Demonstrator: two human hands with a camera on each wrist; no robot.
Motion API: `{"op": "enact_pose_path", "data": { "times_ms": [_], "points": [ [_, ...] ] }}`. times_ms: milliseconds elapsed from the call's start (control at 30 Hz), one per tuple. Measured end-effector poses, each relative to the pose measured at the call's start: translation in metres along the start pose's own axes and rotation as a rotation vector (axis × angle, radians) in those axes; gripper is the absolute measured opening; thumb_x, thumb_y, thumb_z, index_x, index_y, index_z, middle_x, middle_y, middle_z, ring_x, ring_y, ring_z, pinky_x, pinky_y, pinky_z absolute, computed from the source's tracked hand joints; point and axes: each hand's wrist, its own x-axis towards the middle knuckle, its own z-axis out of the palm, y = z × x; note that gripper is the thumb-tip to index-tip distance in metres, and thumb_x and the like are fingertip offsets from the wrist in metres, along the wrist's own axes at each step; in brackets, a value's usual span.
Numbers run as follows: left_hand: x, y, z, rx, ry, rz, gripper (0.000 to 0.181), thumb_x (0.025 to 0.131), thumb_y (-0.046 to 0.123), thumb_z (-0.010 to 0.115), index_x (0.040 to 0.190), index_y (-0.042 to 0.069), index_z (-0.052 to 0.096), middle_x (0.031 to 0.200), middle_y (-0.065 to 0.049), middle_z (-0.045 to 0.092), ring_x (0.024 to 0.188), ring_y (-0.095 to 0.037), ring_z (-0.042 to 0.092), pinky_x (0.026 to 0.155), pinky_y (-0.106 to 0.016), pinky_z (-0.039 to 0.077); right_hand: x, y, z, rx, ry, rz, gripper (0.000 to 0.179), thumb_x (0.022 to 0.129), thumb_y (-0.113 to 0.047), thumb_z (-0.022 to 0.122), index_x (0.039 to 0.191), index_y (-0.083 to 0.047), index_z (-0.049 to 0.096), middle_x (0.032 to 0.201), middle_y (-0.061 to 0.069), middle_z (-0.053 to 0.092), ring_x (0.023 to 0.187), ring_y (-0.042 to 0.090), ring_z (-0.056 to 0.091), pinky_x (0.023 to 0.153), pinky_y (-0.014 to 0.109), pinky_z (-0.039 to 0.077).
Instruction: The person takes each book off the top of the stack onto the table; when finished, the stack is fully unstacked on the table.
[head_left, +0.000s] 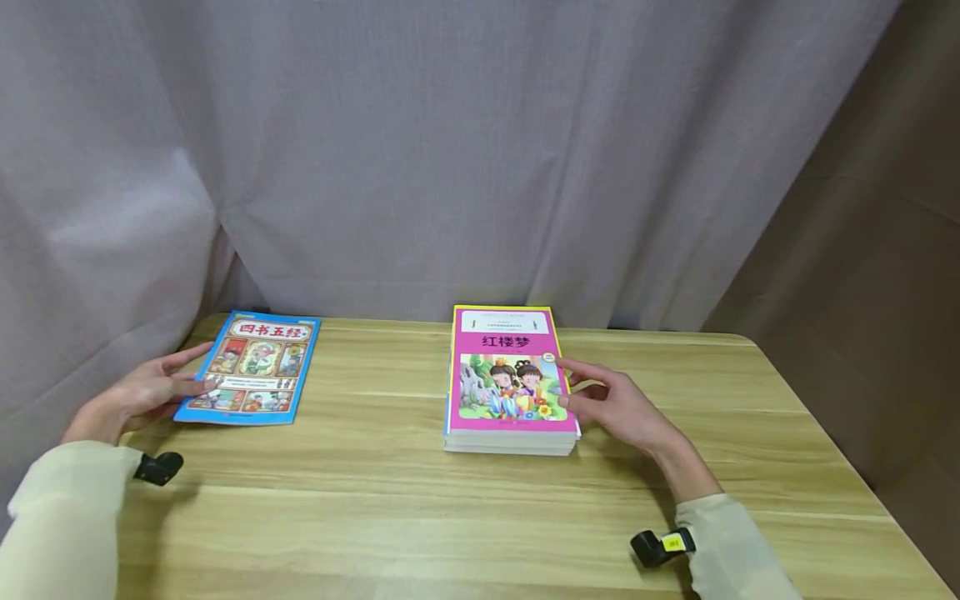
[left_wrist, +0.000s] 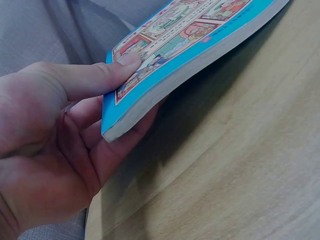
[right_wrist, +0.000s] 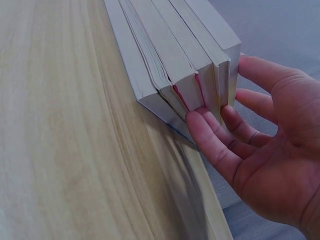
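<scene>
One blue book [head_left: 258,371], prob. light, bendy: L grip [head_left: 146,390] clamped at edge, apt hold; R grip [head_left: 626,408] unclamped, touching stack [head_left: 513,375].

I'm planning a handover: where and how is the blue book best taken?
The blue book is probably best pinched across its thickness at the right edge, coming from the right. The left grip pinches its left edge, leaving the right edge free; the book is thin, with a shadowed gap beneath its near edge.
</scene>
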Motion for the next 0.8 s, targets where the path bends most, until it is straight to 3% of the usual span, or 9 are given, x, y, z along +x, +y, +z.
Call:
{"op": "enact_pose_path", "data": {
  "times_ms": [233, 600, 800],
  "points": [
    [0.0059, 0.0028, -0.0046, 0.056, 0.021, 0.002, 0.091, 0.107, 0.011, 0.061, 0.168, 0.014, -0.006, 0.092, 0.015, 0.073, 0.084, -0.010, 0.076, 0.079, -0.029, 0.067, 0.0001, -0.0003, -0.0031, -0.007, 0.018, -0.012, 0.066, 0.099, -0.020, 0.076, 0.158, -0.008, 0.050, 0.136, 0.028, 0.057, 0.103, 0.025, 0.065, 0.082, 0.031, 0.066],
    [0.0059, 0.0020, -0.0100, 0.193, 0.089, 0.025, 0.087, 0.106, 0.011, 0.063, 0.167, 0.004, 0.001, 0.089, 0.023, 0.066, 0.082, -0.002, 0.071, 0.076, -0.023, 0.064, -0.0008, 0.0015, 0.0019, 0.020, 0.004, 0.004, 0.066, 0.099, -0.019, 0.076, 0.159, -0.008, 0.048, 0.136, 0.028, 0.056, 0.103, 0.025, 0.065, 0.082, 0.031, 0.066],
    [0.0080, 0.0050, -0.0095, 0.238, 0.093, 0.049, 0.086, 0.105, 0.006, 0.062, 0.166, -0.001, 0.002, 0.092, 0.025, 0.063, 0.085, 0.000, 0.069, 0.078, -0.023, 0.064, -0.0001, 0.0013, 0.0010, 0.030, -0.002, 0.011, 0.068, 0.099, -0.022, 0.077, 0.159, -0.010, 0.049, 0.136, 0.027, 0.053, 0.102, 0.024, 0.065, 0.082, 0.032, 0.066]
  ]
}}
